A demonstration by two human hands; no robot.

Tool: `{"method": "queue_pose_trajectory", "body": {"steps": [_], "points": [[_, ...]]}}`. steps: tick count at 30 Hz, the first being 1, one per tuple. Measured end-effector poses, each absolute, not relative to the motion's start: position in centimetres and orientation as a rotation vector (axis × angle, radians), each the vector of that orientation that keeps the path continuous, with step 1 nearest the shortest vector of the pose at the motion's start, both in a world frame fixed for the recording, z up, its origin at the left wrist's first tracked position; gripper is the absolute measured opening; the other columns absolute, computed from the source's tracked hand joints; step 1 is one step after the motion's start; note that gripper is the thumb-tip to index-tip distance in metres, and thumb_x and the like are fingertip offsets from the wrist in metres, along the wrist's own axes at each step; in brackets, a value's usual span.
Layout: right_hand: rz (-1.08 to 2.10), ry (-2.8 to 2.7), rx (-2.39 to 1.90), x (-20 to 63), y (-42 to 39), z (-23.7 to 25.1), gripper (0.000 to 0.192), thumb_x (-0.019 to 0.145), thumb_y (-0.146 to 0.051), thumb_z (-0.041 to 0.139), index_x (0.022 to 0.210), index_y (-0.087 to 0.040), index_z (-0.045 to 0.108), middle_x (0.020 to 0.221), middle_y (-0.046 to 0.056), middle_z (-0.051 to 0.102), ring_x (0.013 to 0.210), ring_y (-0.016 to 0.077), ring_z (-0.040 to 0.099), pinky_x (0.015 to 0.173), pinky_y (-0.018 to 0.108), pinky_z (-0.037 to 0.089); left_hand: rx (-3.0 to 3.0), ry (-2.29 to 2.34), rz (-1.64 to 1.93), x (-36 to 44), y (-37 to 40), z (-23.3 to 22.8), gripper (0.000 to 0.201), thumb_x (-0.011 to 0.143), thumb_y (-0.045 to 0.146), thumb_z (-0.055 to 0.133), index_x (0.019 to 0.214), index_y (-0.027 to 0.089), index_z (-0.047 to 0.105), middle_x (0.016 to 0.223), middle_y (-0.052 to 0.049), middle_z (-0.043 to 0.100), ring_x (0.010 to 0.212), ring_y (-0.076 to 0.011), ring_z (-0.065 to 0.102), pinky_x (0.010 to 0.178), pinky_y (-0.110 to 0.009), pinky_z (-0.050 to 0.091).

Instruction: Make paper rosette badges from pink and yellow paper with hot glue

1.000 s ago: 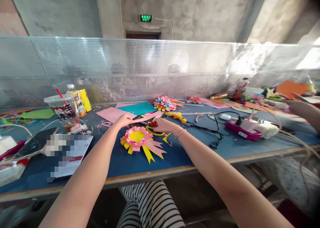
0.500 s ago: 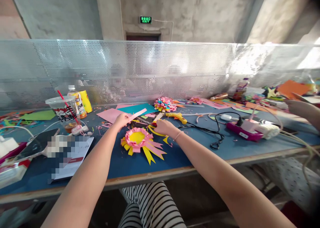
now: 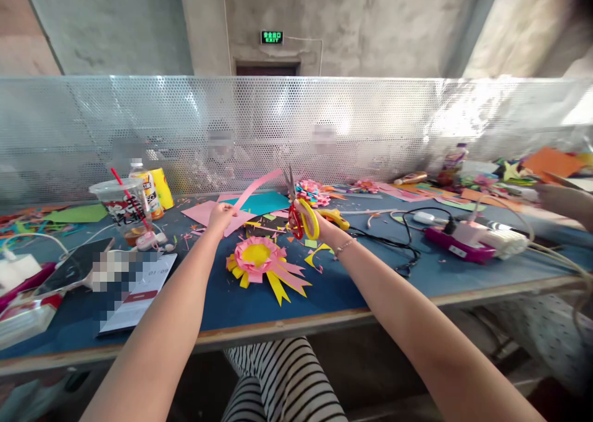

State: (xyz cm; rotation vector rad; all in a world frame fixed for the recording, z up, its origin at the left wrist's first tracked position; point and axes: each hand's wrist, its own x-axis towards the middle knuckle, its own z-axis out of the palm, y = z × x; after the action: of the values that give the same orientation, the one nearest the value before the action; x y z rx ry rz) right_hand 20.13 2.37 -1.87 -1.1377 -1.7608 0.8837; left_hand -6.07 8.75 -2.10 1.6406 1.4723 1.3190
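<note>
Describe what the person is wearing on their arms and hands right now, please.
Both forearms are bare, with no sleeves in view and no gloves on either hand. The left hand shows nothing worn on it or its wrist. By the right hand, a thin bracelet of small beads or links circles the wrist. I can make out no rings or watch; the fingers are too small to check closely.

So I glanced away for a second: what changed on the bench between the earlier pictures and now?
The right hand lifted the scissors off the table, blades up. The left hand raised its pink paper strip, which now arcs toward the blades. The pink-and-yellow rosette, cup and glue gun stayed put.
</note>
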Motion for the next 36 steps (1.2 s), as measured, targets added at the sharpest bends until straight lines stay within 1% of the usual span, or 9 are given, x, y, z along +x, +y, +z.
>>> {"method": "queue_pose_trajectory", "body": {"steps": [2, 4, 9, 11, 14, 17, 20, 26, 36], "points": [[1.091, -1.722, -1.108, 20.5, 2.4, -1.7, 0.052, 0.083, -0.07, 0.031, 0.071, -0.021, 0.047, 0.057, 0.0, 0.049, 0.048, 0.0131, 0.048, 0.047, 0.027, 0.044, 1.547, 1.4, 1.348, -5.8, 8.4, -1.8, 0.006, 0.069, 0.024, 0.055, 0.068, 0.019, 0.052, 0.045, 0.006, 0.046, 0.033, -0.0061, 0.026, 0.038, -0.022, 0.019], [1.148, -1.745, -1.191, 20.8, 2.4, -1.5, 0.047, 0.082, -0.066, 0.04, 0.074, -0.02, 0.049, 0.057, -0.001, 0.049, 0.045, 0.012, 0.044, 0.043, 0.026, 0.04, 1.502, 1.346, 1.399, -5.6, 8.3, -1.7, 0.007, 0.07, 0.024, 0.054, 0.072, 0.018, 0.051, 0.053, 0.005, 0.053, 0.033, -0.005, 0.026, 0.038, -0.022, 0.019], [0.665, -2.004, -1.358, 20.4, 2.3, -1.2, 0.032, 0.077, -0.05, 0.06, 0.077, -0.018, 0.056, 0.078, 0.003, 0.059, 0.069, 0.0152, 0.053, 0.062, 0.028, 0.045, 1.574, 1.252, 1.541, -4.8, 8.4, -1.6, 0.015, 0.071, 0.03, 0.058, 0.08, 0.018, 0.055, 0.066, 0.001, 0.063, 0.041, -0.0063, 0.042, 0.044, -0.02, 0.031], [0.676, -2.012, -1.361, 20.1, 2.1, -1.2, 0.033, 0.077, -0.05, 0.06, 0.071, -0.019, 0.055, 0.075, 0.002, 0.057, 0.067, 0.0142, 0.051, 0.061, 0.027, 0.045, 1.607, 1.204, 1.531, -4.3, 8.4, -1.6, 0.016, 0.072, 0.03, 0.057, 0.081, 0.017, 0.055, 0.066, 0.0, 0.063, 0.046, -0.0079, 0.048, 0.048, -0.019, 0.035], [0.957, -1.923, -1.327, 19.8, 1.7, -1.2, 0.037, 0.076, -0.056, 0.058, 0.069, -0.02, 0.05, 0.06, -0.002, 0.048, 0.049, 0.0095, 0.041, 0.045, 0.024, 0.037, 1.648, 1.168, 1.464, -3.5, 8.2, -1.6, 0.018, 0.072, 0.03, 0.057, 0.085, 0.017, 0.056, 0.066, -0.001, 0.064, 0.046, -0.0083, 0.049, 0.048, -0.02, 0.036], [1.239, -1.77, -1.244, 19.8, 1.6, -1.4, 0.043, 0.075, -0.063, 0.054, 0.07, -0.021, 0.047, 0.052, -0.006, 0.04, 0.041, 0.0076, 0.034, 0.038, 0.022, 0.029, 1.685, 1.108, 1.387, -3.0, 8.1, -1.7, 0.019, 0.072, 0.03, 0.057, 0.085, 0.018, 0.055, 0.065, 0.0, 0.064, 0.038, -0.0053, 0.038, 0.042, -0.019, 0.029], [1.352, -1.714, -1.158, 19.8, 1.7, -1.6, 0.048, 0.075, -0.067, 0.052, 0.071, -0.02, 0.048, 0.051, -0.005, 0.042, 0.04, 0.0069, 0.034, 0.038, 0.021, 0.028, 1.701, 1.029, 1.325, -2.8, 8.0, -1.8, 0.015, 0.072, 0.029, 0.055, 0.082, 0.018, 0.053, 0.062, 0.002, 0.062, 0.033, -0.003, 0.026, 0.038, -0.019, 0.019], [1.336, -1.725, -1.088, 19.8, 1.9, -2.0, 0.049, 0.079, -0.067, 0.047, 0.073, -0.019, 0.052, 0.049, -0.006, 0.042, 0.039, 0.0074, 0.036, 0.038, 0.021, 0.03, 1.694, 1.017, 1.256, -2.5, 7.7, -1.8, 0.018, 0.07, 0.03, 0.059, 0.083, 0.018, 0.054, 0.061, 0.002, 0.062, 0.036, -0.0043, 0.035, 0.039, -0.018, 0.025], [1.271, -1.728, -1.109, 19.2, 2.1, -2.3, 0.046, 0.083, -0.063, 0.045, 0.067, -0.021, 0.044, 0.044, -0.006, 0.04, 0.033, 0.0066, 0.033, 0.032, 0.022, 0.025, 1.754, 1.001, 1.221, -2.6, 7.6, -2.0, 0.024, 0.07, 0.035, 0.062, 0.086, 0.018, 0.056, 0.063, 0.001, 0.064, 0.04, -0.0049, 0.041, 0.04, -0.017, 0.028]]}}
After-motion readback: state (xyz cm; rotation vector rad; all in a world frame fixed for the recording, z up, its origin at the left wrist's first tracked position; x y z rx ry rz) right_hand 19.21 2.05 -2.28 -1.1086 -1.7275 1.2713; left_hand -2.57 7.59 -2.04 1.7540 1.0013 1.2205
